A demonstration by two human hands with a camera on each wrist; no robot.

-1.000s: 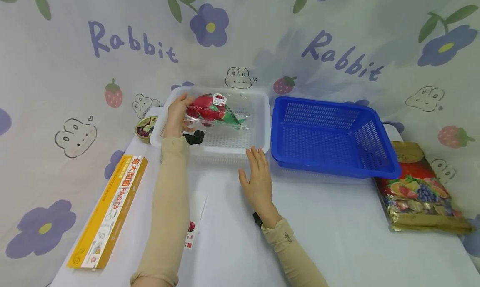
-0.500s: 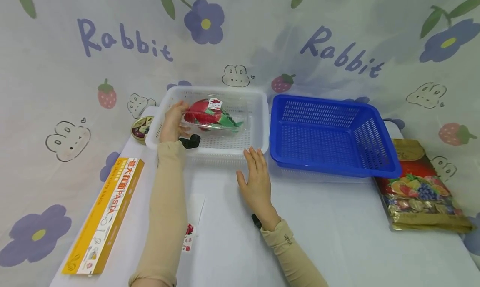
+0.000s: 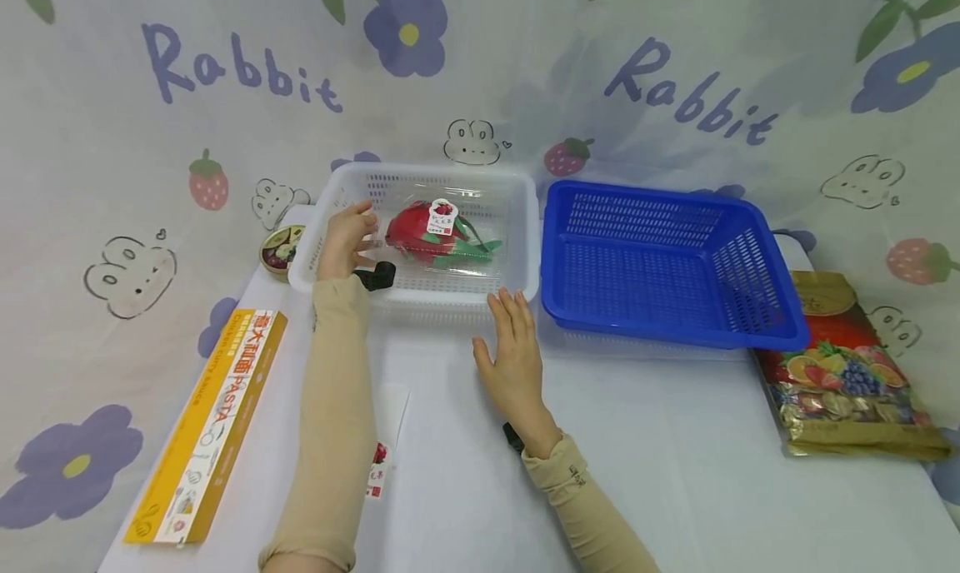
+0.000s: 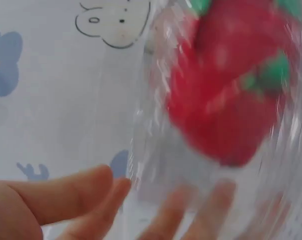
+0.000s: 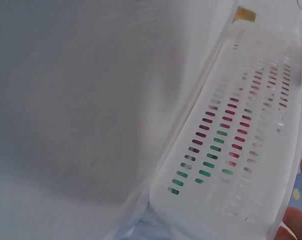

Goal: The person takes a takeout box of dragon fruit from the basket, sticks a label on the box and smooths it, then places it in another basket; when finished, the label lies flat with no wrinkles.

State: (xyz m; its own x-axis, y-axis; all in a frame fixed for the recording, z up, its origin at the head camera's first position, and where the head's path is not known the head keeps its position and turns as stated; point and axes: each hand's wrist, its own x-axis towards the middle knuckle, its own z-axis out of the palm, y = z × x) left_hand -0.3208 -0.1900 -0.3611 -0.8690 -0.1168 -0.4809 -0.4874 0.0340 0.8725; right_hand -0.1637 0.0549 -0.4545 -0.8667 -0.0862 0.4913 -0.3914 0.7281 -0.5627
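A clear plastic box (image 3: 483,215) holding a red dragon fruit (image 3: 408,226) with green tips lies in the white basket (image 3: 420,296). A white label (image 3: 442,216) is on its top. My left hand (image 3: 347,238) is over the basket's left end, fingers loosely bent beside the box's end. In the left wrist view the fingertips (image 4: 218,195) overlap the blurred end of the box, and thumb and index are close together. My right hand (image 3: 513,365) lies with fingers extended, tips at the basket's front right corner; its fingers (image 5: 297,222) show at the right wrist view's edge.
A blue basket (image 3: 675,336) stands right of the white one. A red and gold bag (image 3: 855,381) lies at far right. On the left are a yellow pasta box (image 3: 206,427) and a round tin (image 3: 280,252). A label sheet (image 3: 378,469) lies beside my left sleeve.
The clear box has settled lower in the white basket and turned its label upward. My left fingers have come away from its end. My right hand stays at the basket's corner.
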